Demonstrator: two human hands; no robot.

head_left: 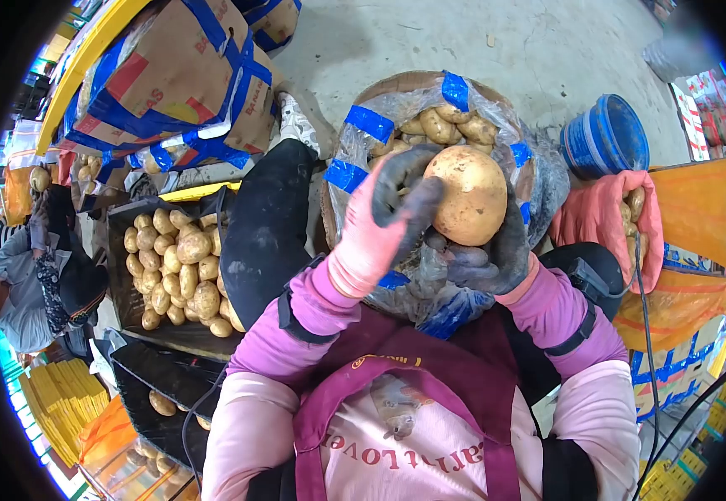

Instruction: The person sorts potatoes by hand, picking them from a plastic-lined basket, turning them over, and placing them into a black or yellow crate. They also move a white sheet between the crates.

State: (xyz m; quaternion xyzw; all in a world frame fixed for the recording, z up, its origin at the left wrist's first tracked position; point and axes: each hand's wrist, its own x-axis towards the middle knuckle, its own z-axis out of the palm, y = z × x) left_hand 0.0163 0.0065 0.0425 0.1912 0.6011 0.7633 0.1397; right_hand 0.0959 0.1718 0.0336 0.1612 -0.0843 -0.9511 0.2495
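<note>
A large, round, tan potato (470, 196) is held up in front of me, above a plastic-lined carton (369, 123). My left hand (392, 209), in a pink glove with a dark coated palm, is on its left side, thumb against the skin and fingers bent toward its far side. My right hand (500, 259), in a similar glove, cups it from below and the right; part of its fingers is hidden behind it. More potatoes (440, 127) lie in the carton, whose plastic liner is taped to the rim with blue tape.
At left stands a black crate (121, 250) of potatoes, beside banana cartons (162, 75) with blue tape. A blue bucket (601, 138) and a pink sack (584, 213) holding potatoes are at right. Another person (33, 275) sits far left. A cable (648, 351) hangs at right.
</note>
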